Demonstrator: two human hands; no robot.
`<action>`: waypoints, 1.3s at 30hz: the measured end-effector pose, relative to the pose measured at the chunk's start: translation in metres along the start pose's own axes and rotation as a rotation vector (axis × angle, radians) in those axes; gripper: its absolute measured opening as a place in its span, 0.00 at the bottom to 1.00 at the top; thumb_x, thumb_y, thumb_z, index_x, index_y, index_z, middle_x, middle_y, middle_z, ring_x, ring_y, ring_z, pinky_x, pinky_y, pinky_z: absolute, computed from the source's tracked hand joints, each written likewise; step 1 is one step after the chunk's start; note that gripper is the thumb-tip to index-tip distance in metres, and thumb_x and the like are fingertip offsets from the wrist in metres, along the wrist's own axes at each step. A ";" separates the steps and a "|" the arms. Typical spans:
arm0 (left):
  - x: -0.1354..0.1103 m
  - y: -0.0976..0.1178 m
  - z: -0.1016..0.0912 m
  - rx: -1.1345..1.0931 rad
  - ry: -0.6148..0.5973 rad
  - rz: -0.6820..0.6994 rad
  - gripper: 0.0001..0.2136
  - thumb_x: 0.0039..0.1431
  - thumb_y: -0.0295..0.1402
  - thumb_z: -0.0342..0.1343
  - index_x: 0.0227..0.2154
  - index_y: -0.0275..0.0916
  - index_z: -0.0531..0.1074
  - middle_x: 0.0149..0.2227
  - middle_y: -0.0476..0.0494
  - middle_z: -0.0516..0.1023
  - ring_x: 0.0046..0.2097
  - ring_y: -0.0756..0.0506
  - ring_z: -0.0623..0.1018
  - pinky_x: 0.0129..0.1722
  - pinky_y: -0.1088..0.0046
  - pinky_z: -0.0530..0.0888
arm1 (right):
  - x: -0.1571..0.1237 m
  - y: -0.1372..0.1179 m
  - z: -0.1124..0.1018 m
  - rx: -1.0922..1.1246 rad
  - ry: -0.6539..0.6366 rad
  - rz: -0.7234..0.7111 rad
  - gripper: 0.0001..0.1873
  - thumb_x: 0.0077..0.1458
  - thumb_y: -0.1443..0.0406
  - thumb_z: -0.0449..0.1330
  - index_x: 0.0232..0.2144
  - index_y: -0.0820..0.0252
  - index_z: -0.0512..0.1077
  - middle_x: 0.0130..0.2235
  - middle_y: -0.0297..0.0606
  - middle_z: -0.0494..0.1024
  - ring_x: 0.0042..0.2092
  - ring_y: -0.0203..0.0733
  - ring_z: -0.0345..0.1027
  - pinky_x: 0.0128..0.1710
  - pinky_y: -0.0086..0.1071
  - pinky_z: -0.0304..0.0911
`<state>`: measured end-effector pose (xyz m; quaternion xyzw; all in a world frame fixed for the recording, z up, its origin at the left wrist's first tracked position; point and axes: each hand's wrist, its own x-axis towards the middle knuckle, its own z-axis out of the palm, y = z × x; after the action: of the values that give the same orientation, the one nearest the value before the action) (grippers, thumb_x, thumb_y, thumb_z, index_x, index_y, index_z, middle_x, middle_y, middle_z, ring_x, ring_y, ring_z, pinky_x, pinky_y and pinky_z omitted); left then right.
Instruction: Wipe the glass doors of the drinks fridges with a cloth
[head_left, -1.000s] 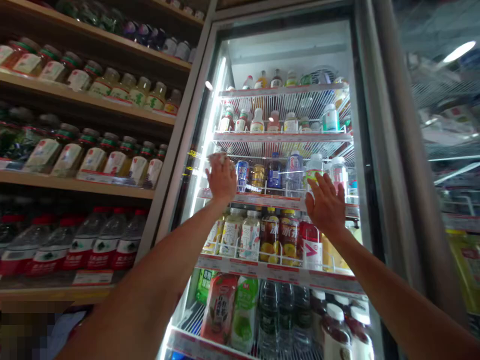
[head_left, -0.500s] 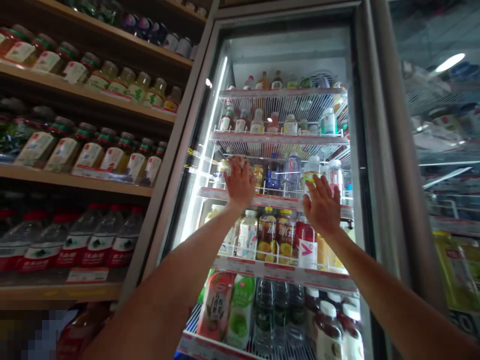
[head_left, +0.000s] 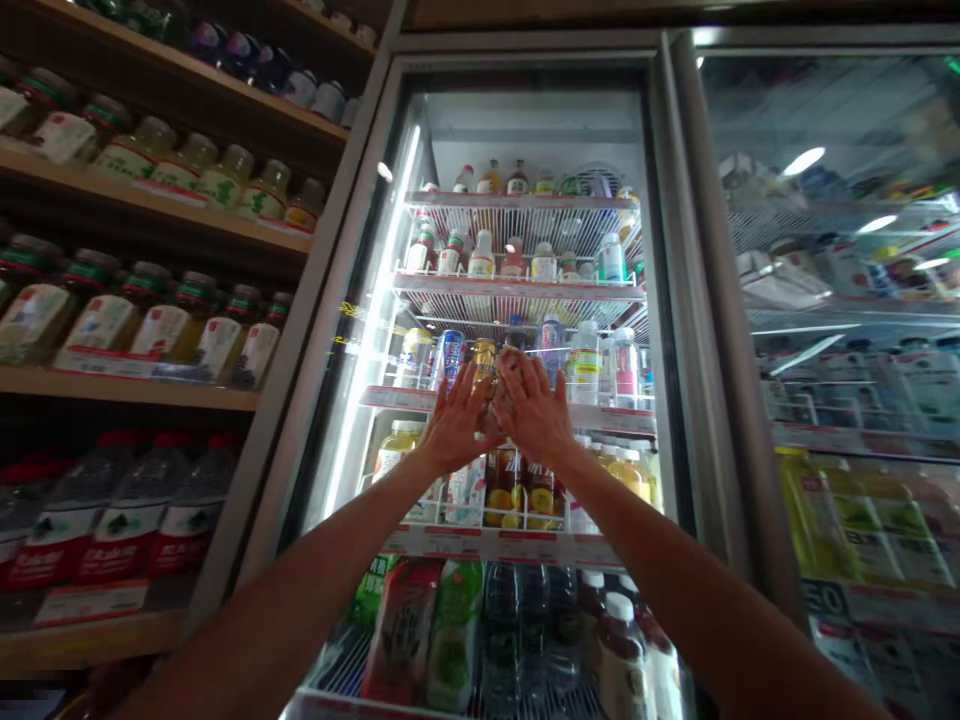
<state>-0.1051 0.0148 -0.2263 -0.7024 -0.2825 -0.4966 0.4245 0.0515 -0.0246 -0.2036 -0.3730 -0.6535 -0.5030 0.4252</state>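
My left hand point(head_left: 459, 420) reaches up with its fingers spread in front of the glass door of a lit drinks cooler. Beside it on the right is my right hand point(head_left: 538, 410), fingers also apart, the thumbs almost meeting. A skin-toned patch by the fingertips looks like a reflection in the glass; I cannot tell whether the palms touch the pane. Neither hand holds anything. Behind them, a gold can point(head_left: 484, 355), a blue can point(head_left: 448, 358) and a clear bottle with a yellow-green label point(head_left: 584, 365) stand on the middle shelf, with dark tea bottles point(head_left: 543, 495) below.
Wooden shelves point(head_left: 142, 385) with rows of juice jars and red-labelled water bottles point(head_left: 120, 530) run along the left. A metal door frame point(head_left: 724, 300) divides this cooler from a second one at the right. Cartons point(head_left: 401, 630) and bottles fill the lower shelf.
My hands have come together from wide apart, the right one moving left across the glass. The view has shifted right, showing more of the second cooler.
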 end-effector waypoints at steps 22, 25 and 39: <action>-0.029 -0.027 -0.004 0.112 0.161 -0.288 0.28 0.62 0.44 0.36 0.62 0.35 0.50 0.64 0.34 0.50 0.65 0.38 0.49 0.61 0.48 0.48 | -0.006 0.061 -0.004 -0.102 0.112 -0.180 0.26 0.56 0.57 0.48 0.55 0.60 0.61 0.61 0.40 0.59 0.64 0.44 0.45 0.62 0.43 0.47; -0.029 -0.025 -0.005 0.108 0.166 -0.298 0.28 0.62 0.43 0.35 0.61 0.35 0.51 0.64 0.34 0.50 0.65 0.38 0.49 0.61 0.47 0.48 | -0.014 0.109 -0.025 -0.141 0.261 0.077 0.27 0.57 0.57 0.46 0.56 0.64 0.59 0.61 0.52 0.56 0.63 0.58 0.45 0.57 0.61 0.45; -0.049 0.038 0.003 0.052 -0.072 -0.197 0.28 0.61 0.44 0.42 0.60 0.35 0.51 0.65 0.37 0.49 0.66 0.40 0.47 0.63 0.52 0.43 | -0.028 0.088 -0.035 -0.221 0.016 0.047 0.31 0.56 0.58 0.51 0.58 0.72 0.57 0.61 0.52 0.57 0.62 0.51 0.49 0.58 0.51 0.48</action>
<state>-0.0896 0.0006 -0.2845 -0.6776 -0.3779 -0.5028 0.3812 0.1488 -0.0416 -0.1947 -0.4287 -0.5818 -0.5648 0.3984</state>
